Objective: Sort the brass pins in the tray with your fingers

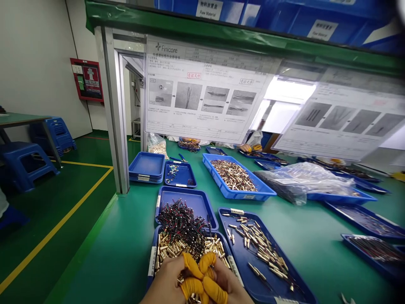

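My left hand [172,274] and my right hand [224,282] meet at the bottom centre, yellow cots on their fingertips. The fingertips of both are pinched together, and whatever lies between them is hidden. Below them is a blue tray [153,259] of short brass sleeves [172,249]. A heap of thin black and red wires [183,221] lies on the sleeves and reaches into a second blue tray [202,200] behind. To the right, another blue tray [226,217] holds brass sleeves with wires attached [268,249].
A light-blue bin [232,194] of brass pieces stands farther back, beside plastic bags [316,181]. Stacked trays [147,164] sit by a metal post [110,114]. Instruction sheets [202,122] hang above the table. Co-workers' gloved hands [253,147] show across the table.
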Available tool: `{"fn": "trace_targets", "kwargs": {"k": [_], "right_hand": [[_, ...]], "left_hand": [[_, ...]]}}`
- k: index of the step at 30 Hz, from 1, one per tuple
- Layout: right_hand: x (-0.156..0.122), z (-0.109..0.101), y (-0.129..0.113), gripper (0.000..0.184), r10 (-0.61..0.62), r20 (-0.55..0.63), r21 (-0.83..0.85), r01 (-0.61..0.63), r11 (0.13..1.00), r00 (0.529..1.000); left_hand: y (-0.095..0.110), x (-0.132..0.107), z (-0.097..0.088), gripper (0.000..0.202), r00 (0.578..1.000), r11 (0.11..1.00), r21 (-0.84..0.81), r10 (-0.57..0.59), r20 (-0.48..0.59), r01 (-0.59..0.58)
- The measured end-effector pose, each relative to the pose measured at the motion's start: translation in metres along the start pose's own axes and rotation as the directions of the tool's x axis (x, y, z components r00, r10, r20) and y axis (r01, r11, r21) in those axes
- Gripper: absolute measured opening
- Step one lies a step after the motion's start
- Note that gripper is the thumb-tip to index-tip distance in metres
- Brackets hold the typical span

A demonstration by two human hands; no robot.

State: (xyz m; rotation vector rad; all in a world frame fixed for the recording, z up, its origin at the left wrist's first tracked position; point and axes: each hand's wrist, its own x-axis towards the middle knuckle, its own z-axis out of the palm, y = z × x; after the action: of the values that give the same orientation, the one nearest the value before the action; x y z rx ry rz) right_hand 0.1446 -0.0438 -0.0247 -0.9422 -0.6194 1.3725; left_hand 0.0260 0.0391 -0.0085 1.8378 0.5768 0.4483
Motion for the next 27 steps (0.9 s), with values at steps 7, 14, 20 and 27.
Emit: {"fn": "trace_targets", "kwargs": {"k": [7, 14, 20, 27], "right_hand": [[-0.01, -0.049, -0.044, 0.038, -0.442, -0.526, -0.486, 0.169, 0.857, 0.726], [-0.005, -0.043, -0.038, 0.02, -0.365, -0.034, -0.975, 0.049, 0.216, 0.93], [0.001, -0.045, -0.017, 0.041, -0.195, -0.051, -0.992, -0.073, -0.107, 0.98], [-0.003, -0.049, -0.022, 0.021, -0.446, -0.117, -0.971, -0.008, 0.237, 0.887]], "left_hand": [[-0.013, 0.004, 0.006, 0.021, 1.0, 0.975, 0.22, -0.002, 0.01, 0.0], [-0.045, 0.008, 0.024, 0.017, 0.974, 0.724, 0.656, 0.106, 0.198, -0.213], [-0.023, 0.011, 0.015, 0.011, 0.961, 0.698, 0.688, 0.003, 0.277, -0.2], [-0.004, 0.009, 0.006, 0.018, 0.99, 0.933, 0.349, -0.124, 0.07, 0.092]]}}
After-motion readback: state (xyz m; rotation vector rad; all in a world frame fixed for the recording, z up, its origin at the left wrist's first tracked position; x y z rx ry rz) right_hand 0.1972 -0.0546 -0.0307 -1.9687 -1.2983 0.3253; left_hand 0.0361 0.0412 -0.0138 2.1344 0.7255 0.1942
